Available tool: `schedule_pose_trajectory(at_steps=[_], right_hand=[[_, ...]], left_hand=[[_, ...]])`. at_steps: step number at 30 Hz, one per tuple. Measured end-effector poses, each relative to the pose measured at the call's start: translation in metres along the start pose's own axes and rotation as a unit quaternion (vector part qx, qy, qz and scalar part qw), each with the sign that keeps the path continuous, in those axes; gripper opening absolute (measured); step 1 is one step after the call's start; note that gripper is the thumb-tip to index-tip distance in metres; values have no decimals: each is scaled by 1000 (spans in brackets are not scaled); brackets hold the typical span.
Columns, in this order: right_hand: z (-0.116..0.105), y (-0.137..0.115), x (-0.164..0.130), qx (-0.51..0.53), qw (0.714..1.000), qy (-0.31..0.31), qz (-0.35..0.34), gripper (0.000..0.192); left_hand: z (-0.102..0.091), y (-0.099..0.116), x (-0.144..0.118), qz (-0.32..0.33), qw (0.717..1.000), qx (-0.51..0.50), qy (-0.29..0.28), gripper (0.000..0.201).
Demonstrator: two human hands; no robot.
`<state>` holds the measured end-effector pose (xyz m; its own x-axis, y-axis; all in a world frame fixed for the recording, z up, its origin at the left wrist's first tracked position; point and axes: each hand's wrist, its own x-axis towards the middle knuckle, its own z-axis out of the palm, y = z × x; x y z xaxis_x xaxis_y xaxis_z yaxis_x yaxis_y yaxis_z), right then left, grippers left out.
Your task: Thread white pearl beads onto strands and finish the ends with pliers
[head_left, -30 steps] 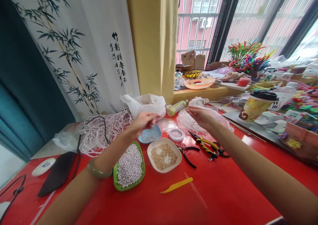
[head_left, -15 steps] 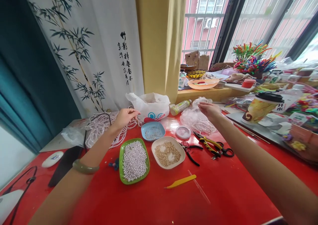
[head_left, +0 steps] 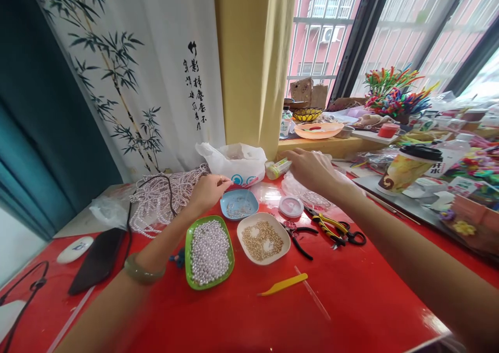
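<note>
My left hand (head_left: 208, 191) was out over the red table (head_left: 351, 311), just beside the blue dish (head_left: 239, 204). Its fingers were curled in, with the thumb and one finger pinched together. I could not tell if something tiny was held there. The strings of pearls (head_left: 163, 197) lay in a heap right behind that hand.

My right hand (head_left: 310, 168) was reaching to the back of the table. Its fingers were loose and spread, holding nothing. The fingertips were touching or nearly touching the small bottle (head_left: 277, 168) lying on its side. Under that hand was a clear plastic bag (head_left: 300, 189).

Closer to me sat a green dish (head_left: 209, 252) full of pearls and a white dish (head_left: 263, 238) of gold beads. The pliers (head_left: 331, 228) lay to the right of them.
</note>
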<state>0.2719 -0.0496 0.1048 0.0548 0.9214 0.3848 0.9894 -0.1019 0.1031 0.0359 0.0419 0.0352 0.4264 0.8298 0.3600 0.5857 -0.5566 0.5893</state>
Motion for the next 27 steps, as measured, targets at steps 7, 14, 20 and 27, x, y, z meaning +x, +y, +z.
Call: schedule_pose_trajectory(at_steps=[7,14,20,27], right_hand=[[29,-3,-29,-35,971,-234,27,32],[126,33,-52,-21,953,-248,175,40],[124,40,-30,33,966,-201,158,30],[120,28,32,82,984,-123,97,24]], left_hand=[[4,8,-2,19,999,-19,39,31],[0,-1,-8,-1,995,-85,51,36],[-8,-3,-11,-3,988,-145,52,34],[-17,-3,-16,-1,990,-131,61,32]])
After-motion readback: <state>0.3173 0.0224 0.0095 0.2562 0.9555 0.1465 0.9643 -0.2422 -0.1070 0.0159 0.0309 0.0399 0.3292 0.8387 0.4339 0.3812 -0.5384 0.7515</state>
